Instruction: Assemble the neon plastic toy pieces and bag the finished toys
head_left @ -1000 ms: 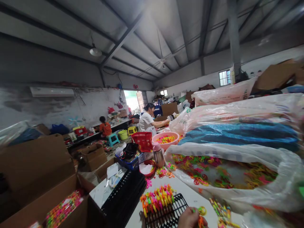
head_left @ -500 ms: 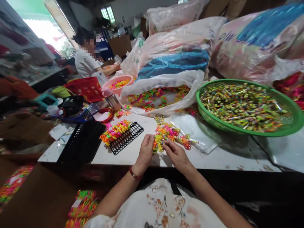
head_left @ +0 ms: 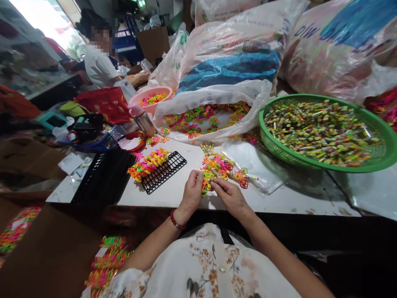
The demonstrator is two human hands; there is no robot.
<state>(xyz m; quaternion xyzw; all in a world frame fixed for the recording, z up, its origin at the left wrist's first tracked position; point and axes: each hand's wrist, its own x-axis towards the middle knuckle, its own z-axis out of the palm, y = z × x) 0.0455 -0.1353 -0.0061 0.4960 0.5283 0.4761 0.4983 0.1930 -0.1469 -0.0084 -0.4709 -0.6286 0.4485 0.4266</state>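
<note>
Many bright plastic toys (head_left: 218, 166) lie on the white table (head_left: 266, 203) before the left hand (head_left: 192, 193) and right hand (head_left: 231, 198), fingers curled; I cannot tell what either grips.

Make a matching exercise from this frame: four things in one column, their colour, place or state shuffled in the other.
Things
1. Left hand
2. Grid rack
3. Loose pile
4. Round basket

Descriptions
A. Multicoloured, lying in front of the right hand
B. Green, heaped, far right of the picture
C. Has a red bracelet at the wrist
D. Black, partly filled

Pairs: 1-C, 2-D, 3-A, 4-B
</note>
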